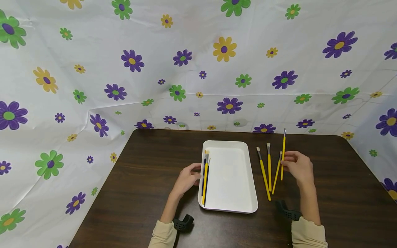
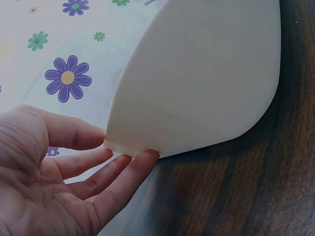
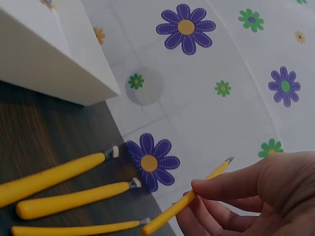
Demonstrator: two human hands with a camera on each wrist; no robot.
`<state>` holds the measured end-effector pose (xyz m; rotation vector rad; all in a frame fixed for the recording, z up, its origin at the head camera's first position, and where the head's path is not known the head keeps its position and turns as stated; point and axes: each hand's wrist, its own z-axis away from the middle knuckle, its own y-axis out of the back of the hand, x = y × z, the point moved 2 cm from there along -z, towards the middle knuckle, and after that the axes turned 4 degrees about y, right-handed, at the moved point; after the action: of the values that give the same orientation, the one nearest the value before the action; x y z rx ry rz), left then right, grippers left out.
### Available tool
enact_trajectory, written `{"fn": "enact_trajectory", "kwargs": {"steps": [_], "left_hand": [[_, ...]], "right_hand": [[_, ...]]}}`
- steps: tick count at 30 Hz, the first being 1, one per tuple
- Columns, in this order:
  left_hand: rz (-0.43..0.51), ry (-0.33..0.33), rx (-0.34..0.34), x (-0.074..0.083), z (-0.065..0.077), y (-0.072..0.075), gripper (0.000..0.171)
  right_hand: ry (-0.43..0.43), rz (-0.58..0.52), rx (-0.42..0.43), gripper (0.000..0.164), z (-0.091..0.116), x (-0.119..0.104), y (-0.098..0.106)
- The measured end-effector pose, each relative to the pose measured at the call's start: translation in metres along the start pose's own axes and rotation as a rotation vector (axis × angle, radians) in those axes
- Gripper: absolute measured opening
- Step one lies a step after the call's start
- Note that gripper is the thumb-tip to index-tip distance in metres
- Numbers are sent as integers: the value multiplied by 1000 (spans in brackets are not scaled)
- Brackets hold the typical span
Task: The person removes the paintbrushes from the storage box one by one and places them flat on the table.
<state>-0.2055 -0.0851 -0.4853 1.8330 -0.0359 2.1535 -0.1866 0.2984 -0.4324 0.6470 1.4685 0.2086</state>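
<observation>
My right hand [image 1: 298, 167] pinches a slim yellow paintbrush [image 1: 283, 148] between thumb and fingers, bristle end pointing away. In the right wrist view the thumb lies across its yellow handle [image 3: 170, 212]. Three yellow paintbrushes lie on the table left of that hand: the leftmost [image 1: 264, 175], a middle one [image 1: 269, 172] and a thinner one [image 1: 276, 175] close to the fingers. A white tray [image 1: 231, 179] stands left of them. With extended fingertips, my left hand [image 1: 187, 179] touches the tray's left side; the left wrist view shows them against its outer wall [image 2: 197, 98].
Along the tray's left inner side lie a yellow paintbrush [image 1: 205, 182] and two dark-handled ones beside it. The dark wooden table [image 1: 139, 193] ends at a flowered white cloth [image 1: 155, 86] hanging behind and to both sides. Black wrist mounts [image 1: 183, 223] sit on both forearms.
</observation>
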Motion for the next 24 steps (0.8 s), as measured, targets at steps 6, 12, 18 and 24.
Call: {"fn": "enact_trajectory", "kwargs": {"steps": [6,12,18,24], "left_hand": [[2,4,0,-2,-1,0,47],[5,10,9,-4,-1,0,47],[11,13,7,-3,-1,0,48],[7,7,3,-3,-2,0,47]], "right_hand": [[-13,82,33,35,-1,6,4],[-36,139,19,33,-3,11,5],[-39,170,-24,31,-5,20,8],[-72,180,-100,28,-8,33,10]]}}
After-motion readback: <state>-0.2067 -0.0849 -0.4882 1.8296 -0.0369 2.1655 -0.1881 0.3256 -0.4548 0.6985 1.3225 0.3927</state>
